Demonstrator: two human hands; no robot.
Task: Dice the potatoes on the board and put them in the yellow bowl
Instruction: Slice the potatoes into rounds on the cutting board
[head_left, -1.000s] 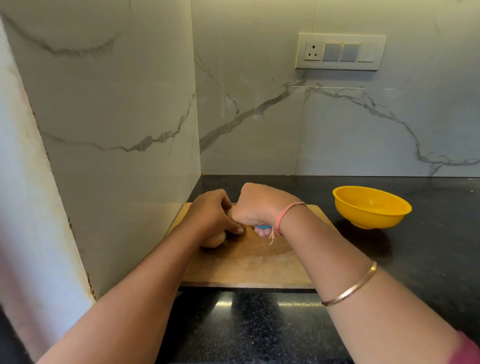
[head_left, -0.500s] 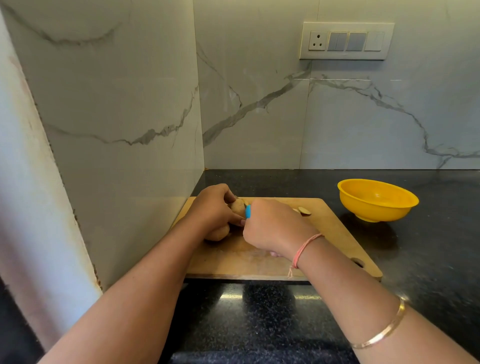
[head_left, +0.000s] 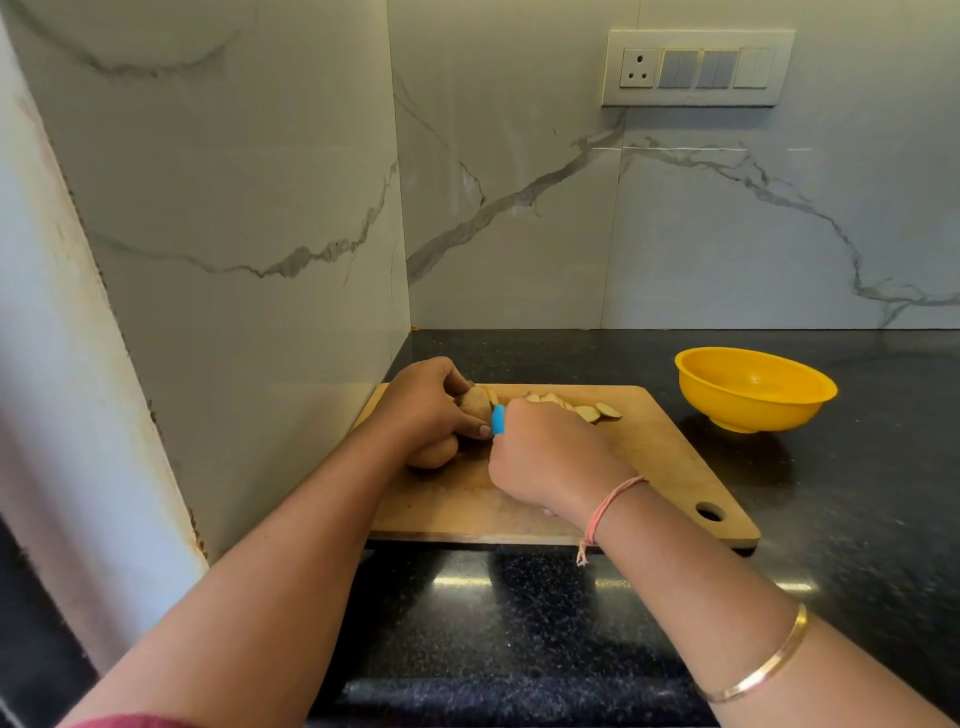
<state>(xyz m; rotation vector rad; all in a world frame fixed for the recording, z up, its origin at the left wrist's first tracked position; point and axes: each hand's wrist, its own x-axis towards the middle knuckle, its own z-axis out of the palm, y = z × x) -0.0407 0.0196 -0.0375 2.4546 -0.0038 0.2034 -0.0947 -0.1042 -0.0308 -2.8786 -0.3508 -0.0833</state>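
While the yellow bowl stands empty on the black counter, well to the right of the wooden board, the work is judged at an early stage: slicing is under way, no dice are yet cut and nothing has been transferred. Left hand is clamped on one part-cut potato at the board's far left, with what appears to be a second potato under its palm; right hand is closed round a blue-handled knife, blade hidden. Count: one bowl, one board, one knife, apparently two potatoes, and several overlapping slices, too overlapped to number.
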